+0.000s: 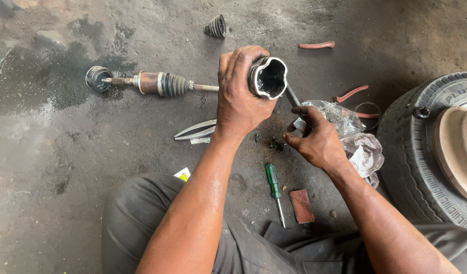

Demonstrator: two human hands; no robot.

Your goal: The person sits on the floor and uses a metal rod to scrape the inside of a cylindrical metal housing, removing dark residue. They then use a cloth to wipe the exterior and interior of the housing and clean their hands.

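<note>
Nearest, just below the joint housing (pixel 268 77) in view: a green-handled screwdriver (pixel 274 185) and a reddish scrap of abrasive paper (pixel 301 205) on the stained concrete floor (pixel 56 167), close to a trouser leg (pixel 137 213). Above those, right hand (pixel 317 141) half curled, fingers bent but clasping nothing, hovering over a crumpled plastic bag (pixel 340 117) and a checked rag (pixel 366 153) to the right of the housing. Left hand (pixel 238 94) clenched around the housing, lifted clear of the floor, open mouth tipped toward the camera, black grease lining the lobed cavity. Housing evidently off its shaft, so separation looks done; cleaning or repacking of the greasy interior and refitting look undone, judging from the parts lying loose. Left of the housing and lower: a pair of metal pliers (pixel 197 130). Further left: the drive shaft (pixel 157 83), ribbed boot on it, one end resting at a small round metal part (pixel 97 78) in a dark wet patch. Right of the housing: a worn tyre (pixel 426 147) with a disc on top, plus red-handled tools (pixel 352 93). Beyond the housing: a loose ribbed rubber boot (pixel 216 26) and a red strip (pixel 316 45).
</note>
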